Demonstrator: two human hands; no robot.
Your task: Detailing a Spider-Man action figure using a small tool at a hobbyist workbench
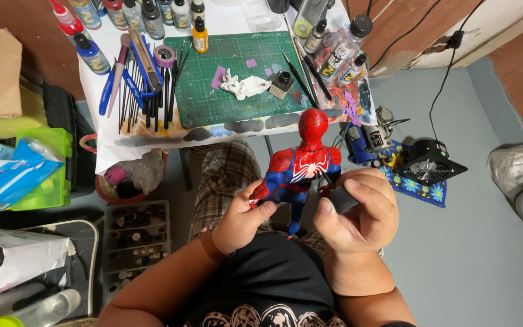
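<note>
Both gripped — glossy red-blue figure point(301, 166), left hand point(243, 221); matte black block point(341, 198), right hand point(358, 212).

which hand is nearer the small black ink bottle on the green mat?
Right. The right hand sits below the ink bottle, slightly right; the left hand is lower and slightly left, farther off.

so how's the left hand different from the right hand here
The left hand pinches the arm of the red and blue action figure between thumb and fingers; the right hand is curled around a small dark grey block. The left hand wears a brown band at the wrist; the right hand's wrist is bare. The left hand sits lower and further from the figure's torso than the right hand. Both are closed on something, close together above the lap.
</note>
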